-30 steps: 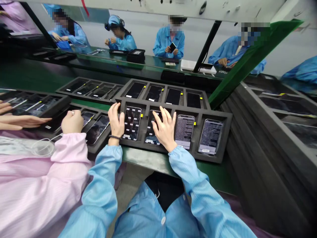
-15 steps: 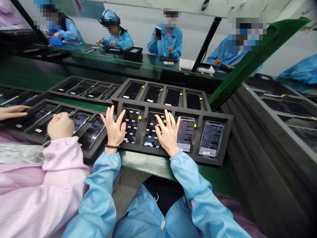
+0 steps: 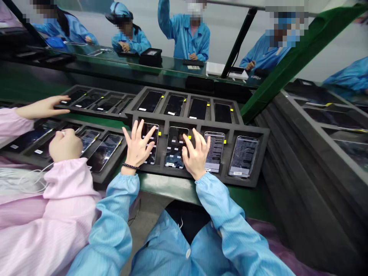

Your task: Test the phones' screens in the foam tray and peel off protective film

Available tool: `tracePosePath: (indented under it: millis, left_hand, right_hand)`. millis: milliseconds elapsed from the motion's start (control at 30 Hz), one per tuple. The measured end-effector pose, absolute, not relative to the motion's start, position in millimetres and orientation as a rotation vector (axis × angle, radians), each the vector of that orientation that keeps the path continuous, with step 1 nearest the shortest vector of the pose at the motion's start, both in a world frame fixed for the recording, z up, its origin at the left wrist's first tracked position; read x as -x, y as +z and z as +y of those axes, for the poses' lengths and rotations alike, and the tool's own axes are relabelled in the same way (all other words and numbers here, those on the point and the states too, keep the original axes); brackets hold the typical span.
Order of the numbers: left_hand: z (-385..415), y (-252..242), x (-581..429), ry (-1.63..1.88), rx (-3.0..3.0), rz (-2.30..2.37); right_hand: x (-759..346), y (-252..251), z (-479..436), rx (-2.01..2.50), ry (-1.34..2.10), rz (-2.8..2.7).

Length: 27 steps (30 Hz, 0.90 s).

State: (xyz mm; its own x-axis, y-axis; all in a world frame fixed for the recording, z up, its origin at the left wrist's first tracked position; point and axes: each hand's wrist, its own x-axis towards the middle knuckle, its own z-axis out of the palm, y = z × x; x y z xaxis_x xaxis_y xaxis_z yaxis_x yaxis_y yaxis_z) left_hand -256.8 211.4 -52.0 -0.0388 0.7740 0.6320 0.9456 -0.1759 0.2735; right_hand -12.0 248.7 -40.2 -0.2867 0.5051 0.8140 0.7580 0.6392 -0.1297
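A black foam tray (image 3: pixel 251 181) in front of me holds a row of smartphones, each in its own slot. My left hand (image 3: pixel 137 147) spreads its fingers over the leftmost phone (image 3: pixel 150 158), partly covering its dark screen with small white labels. Over the right edge of the second phone (image 3: pixel 173 148) is my right hand (image 3: pixel 197 155), fingers apart, index fingertip at its screen. That hand also hides part of the third phone (image 3: pixel 216 147), which shows lines of text. At the right end, the fourth phone (image 3: pixel 243 157) displays similar text. Neither hand grasps anything.
Another tray of dark phones (image 3: pixel 199 109) lies behind mine. To the left, a co-worker's hands (image 3: pixel 65 145) are over a further phone tray (image 3: pixel 107 174). Stacked foam trays (image 3: pixel 287 153) rise on the right, beside a slanted green post (image 3: pixel 290 63). Several people sit across the bench.
My left hand has shifted slightly right over the first phone, while my right hand stays near the second. The neighbour's far hand has reached toward the rear tray. A person opposite has raised an arm.
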Motion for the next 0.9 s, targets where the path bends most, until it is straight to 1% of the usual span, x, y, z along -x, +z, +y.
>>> tracePosePath:
  millis: [100, 300, 467, 633, 900]
  left_hand:
    - [208, -55, 258, -1.08, 1.952, -1.787]
    - [187, -75, 260, -1.197, 1.789, -1.743]
    - [175, -88, 257, -1.149, 1.778, -1.8]
    - [177, -87, 253, -0.998, 1.89, -1.874]
    - [179, -87, 249, -1.113, 1.707, -1.995]
  right_hand:
    - [8, -45, 244, 0.9, -0.371, -1.97]
    - [10, -47, 242, 0.907, -0.328, -2.112]
    - [14, -46, 246, 0.844, -0.295, -2.174]
    - [12, -49, 245, 0.835, -0.281, -2.146]
    - [10, -47, 241, 0.793, -0.301, -2.05]
